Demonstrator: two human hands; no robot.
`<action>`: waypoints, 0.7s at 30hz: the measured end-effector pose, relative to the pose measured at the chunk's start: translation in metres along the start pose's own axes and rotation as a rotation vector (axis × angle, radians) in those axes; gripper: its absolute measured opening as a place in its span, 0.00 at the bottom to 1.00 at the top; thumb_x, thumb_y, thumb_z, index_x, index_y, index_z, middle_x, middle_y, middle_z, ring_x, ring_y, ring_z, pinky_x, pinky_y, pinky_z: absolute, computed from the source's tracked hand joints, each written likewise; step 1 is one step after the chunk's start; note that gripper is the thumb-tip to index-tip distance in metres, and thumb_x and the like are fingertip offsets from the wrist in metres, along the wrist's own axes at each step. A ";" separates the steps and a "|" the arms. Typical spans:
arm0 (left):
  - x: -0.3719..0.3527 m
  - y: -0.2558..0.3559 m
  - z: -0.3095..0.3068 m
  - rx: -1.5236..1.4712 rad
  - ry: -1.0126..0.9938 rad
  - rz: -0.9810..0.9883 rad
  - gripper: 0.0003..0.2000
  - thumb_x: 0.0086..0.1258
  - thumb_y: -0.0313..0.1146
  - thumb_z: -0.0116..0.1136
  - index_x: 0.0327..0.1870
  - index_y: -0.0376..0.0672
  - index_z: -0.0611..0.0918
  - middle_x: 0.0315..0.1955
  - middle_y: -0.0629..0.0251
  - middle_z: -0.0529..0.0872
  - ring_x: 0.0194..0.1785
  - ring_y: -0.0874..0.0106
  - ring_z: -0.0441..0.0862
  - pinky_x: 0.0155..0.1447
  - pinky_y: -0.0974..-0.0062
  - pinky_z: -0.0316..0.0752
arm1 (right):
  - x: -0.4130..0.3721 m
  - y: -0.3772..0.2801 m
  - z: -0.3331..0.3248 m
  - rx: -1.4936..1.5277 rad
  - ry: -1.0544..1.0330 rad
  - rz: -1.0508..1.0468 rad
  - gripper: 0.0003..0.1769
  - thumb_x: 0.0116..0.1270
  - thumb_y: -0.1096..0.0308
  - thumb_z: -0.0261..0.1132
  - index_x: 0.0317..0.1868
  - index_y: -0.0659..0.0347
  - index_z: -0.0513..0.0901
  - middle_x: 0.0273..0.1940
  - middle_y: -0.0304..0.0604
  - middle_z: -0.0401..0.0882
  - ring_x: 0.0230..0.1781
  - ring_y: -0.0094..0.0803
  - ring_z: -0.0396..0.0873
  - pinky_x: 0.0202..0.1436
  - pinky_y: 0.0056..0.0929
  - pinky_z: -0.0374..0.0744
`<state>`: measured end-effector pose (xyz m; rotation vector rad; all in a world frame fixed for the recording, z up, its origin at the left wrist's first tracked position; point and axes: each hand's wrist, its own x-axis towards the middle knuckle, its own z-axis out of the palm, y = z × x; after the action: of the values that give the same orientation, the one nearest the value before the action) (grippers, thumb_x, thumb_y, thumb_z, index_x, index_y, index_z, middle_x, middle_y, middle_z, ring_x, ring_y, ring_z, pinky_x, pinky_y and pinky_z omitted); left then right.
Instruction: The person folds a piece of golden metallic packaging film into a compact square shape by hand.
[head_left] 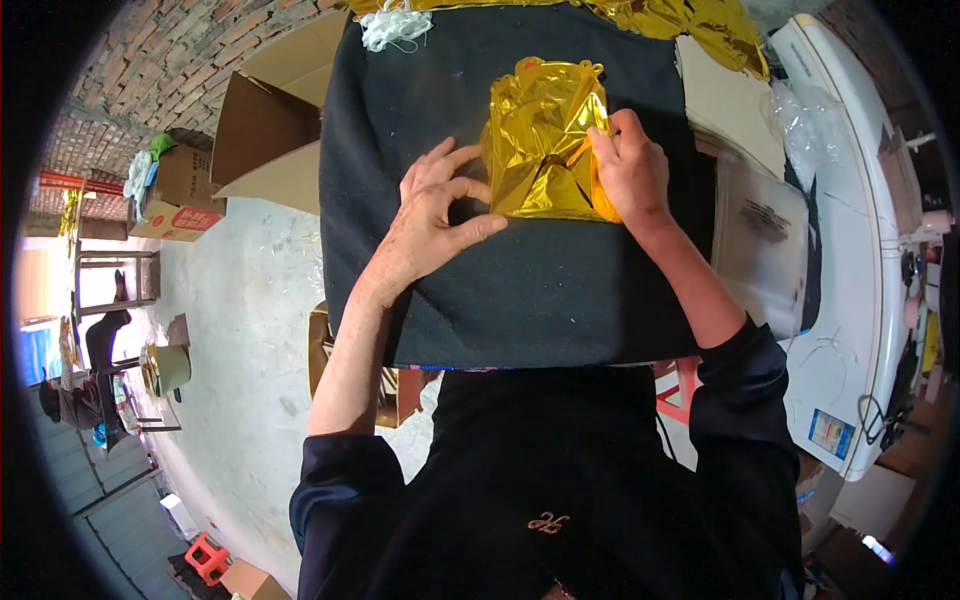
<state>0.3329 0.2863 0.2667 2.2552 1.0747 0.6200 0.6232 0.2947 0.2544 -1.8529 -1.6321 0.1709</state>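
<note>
A crinkled, shiny gold foil piece (545,140) with small looped tabs along its top edge lies flat on the black cloth (480,300). It resembles a folded foil balloon. My left hand (440,205) rests at its left side, fingers spread and fingertips at the foil's edge. At the right side, my right hand (632,170) has its fingers closed on the foil's edge. An orange-yellow strip shows beside those fingers; what it is I cannot make out, as the hand partly covers it.
A bundle of white strings (395,25) lies at the cloth's top left. More gold foil (700,25) runs along the far edge. An open cardboard box (270,135) stands left. To the right are a clear plastic bag stack (760,230) and a white appliance (850,330).
</note>
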 end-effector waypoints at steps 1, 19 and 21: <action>0.000 -0.002 0.002 -0.011 0.020 0.002 0.18 0.68 0.49 0.78 0.49 0.47 0.92 0.79 0.59 0.74 0.88 0.53 0.55 0.89 0.44 0.45 | 0.000 -0.001 0.001 -0.010 0.002 0.002 0.15 0.78 0.55 0.68 0.47 0.55 0.75 0.34 0.52 0.90 0.37 0.58 0.90 0.39 0.55 0.85; 0.004 0.005 0.022 0.194 0.133 0.010 0.11 0.75 0.39 0.71 0.36 0.40 0.90 0.76 0.55 0.77 0.86 0.53 0.60 0.87 0.43 0.49 | 0.000 0.000 0.004 -0.085 0.051 -0.070 0.15 0.80 0.57 0.66 0.48 0.55 0.70 0.29 0.54 0.88 0.32 0.61 0.89 0.35 0.59 0.84; 0.006 0.009 0.024 0.225 0.154 0.015 0.12 0.74 0.38 0.71 0.34 0.39 0.88 0.75 0.53 0.78 0.85 0.52 0.62 0.86 0.43 0.51 | 0.000 0.000 0.007 -0.147 0.054 -0.082 0.15 0.80 0.57 0.66 0.48 0.55 0.69 0.29 0.55 0.88 0.32 0.61 0.89 0.34 0.59 0.84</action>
<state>0.3557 0.2794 0.2558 2.4416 1.2580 0.7198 0.6193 0.2973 0.2490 -1.8778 -1.7193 -0.0346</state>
